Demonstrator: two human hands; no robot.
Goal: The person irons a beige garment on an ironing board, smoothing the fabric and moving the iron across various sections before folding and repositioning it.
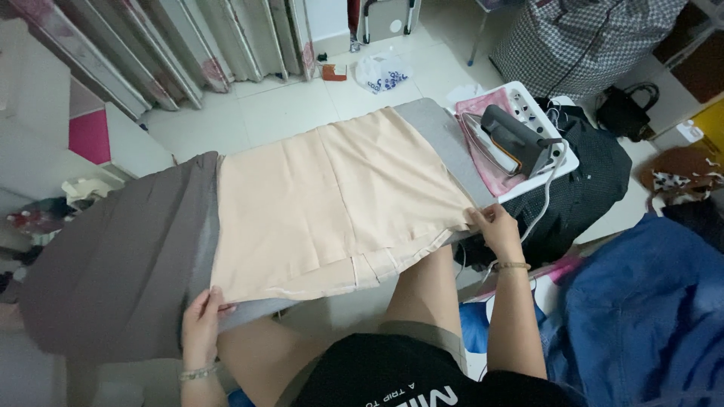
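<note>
Your left hand [199, 325] pinches the peach cloth's [332, 197] near corner; your right hand [498, 230] grips its far hem on the ironing board [445, 139]; iron [516, 139] rests beyond

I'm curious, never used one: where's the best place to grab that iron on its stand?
Probably by the dark handle arching over the iron, coming from above. It lies flat on the stand, so the handle faces up, and the cord trails off the near end.
</note>
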